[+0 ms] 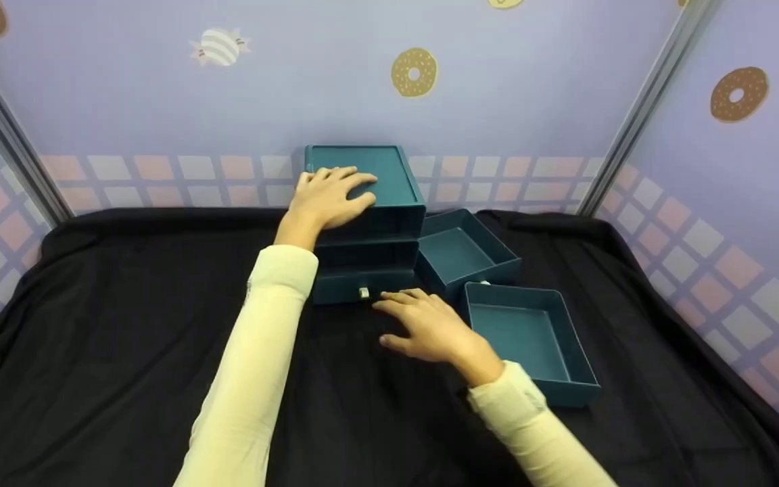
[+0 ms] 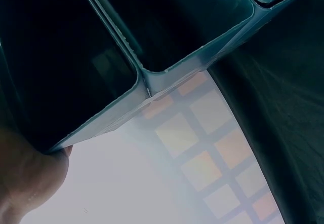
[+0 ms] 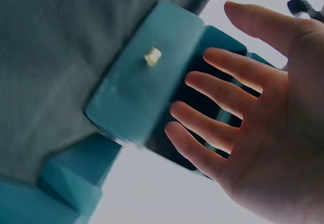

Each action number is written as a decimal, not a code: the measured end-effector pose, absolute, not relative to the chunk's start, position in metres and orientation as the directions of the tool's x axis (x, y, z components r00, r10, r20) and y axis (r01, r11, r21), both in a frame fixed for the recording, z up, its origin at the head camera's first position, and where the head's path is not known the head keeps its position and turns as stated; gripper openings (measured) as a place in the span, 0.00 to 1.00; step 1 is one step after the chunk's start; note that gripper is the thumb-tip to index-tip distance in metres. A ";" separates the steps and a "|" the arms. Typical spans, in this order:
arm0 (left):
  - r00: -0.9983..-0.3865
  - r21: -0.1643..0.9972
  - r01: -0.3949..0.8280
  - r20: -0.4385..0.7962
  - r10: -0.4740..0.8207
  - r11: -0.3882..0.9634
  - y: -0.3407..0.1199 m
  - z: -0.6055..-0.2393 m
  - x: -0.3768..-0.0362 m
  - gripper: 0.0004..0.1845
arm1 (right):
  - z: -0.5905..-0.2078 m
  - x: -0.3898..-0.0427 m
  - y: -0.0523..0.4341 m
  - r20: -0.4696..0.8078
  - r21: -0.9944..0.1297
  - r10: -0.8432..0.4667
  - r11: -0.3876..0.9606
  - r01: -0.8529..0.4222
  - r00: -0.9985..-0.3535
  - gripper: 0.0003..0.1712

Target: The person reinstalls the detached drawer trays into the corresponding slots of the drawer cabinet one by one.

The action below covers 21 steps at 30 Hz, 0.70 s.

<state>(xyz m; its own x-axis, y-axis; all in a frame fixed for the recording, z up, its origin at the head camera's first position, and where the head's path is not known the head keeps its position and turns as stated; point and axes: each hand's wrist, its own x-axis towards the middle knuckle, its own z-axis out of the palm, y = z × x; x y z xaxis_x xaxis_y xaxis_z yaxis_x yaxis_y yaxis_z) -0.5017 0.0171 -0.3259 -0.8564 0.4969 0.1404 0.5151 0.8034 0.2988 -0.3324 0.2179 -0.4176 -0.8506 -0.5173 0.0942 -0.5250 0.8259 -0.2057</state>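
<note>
A person's left hand (image 1: pixel 328 196) lies flat, fingers straight, on the top of a dark teal square cardboard drawer cabinet (image 1: pixel 362 223) at the back of a black cloth-covered table (image 1: pixel 126 325), seemingly to brace it, while the right hand (image 1: pixel 430 328), open with fingers spread and holding nothing, hovers just before the bottom drawer (image 1: pixel 362 285) and its small white knob (image 1: pixel 364 293). Two removed teal drawer trays, one (image 1: pixel 467 253) touching the cabinet's right side and one (image 1: pixel 531 341) nearer the right wrist, crowd that flank, leaving free cloth in front and to the left.
</note>
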 end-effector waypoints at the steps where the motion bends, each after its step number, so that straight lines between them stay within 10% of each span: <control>1: -0.857 0.299 0.515 0.139 0.497 0.804 0.018 -0.326 -0.502 0.32 | -0.415 -0.327 0.222 0.105 -0.183 -0.526 0.824 -0.536 -0.844 0.34; 21: -0.853 0.291 0.521 0.136 0.504 0.802 0.017 -0.327 -0.502 0.32 | -0.439 -0.247 0.336 0.246 -0.082 -0.494 0.846 -0.526 -0.834 0.32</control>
<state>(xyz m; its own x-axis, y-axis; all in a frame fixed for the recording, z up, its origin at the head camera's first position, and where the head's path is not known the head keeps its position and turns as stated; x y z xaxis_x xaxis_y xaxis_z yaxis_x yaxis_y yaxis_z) -0.5025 0.0166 -0.3266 -0.8526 0.5044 0.1365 0.5212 0.8022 0.2912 -0.2466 0.3357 -0.4393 -0.8338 -0.4943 0.2459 -0.5261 0.8465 -0.0822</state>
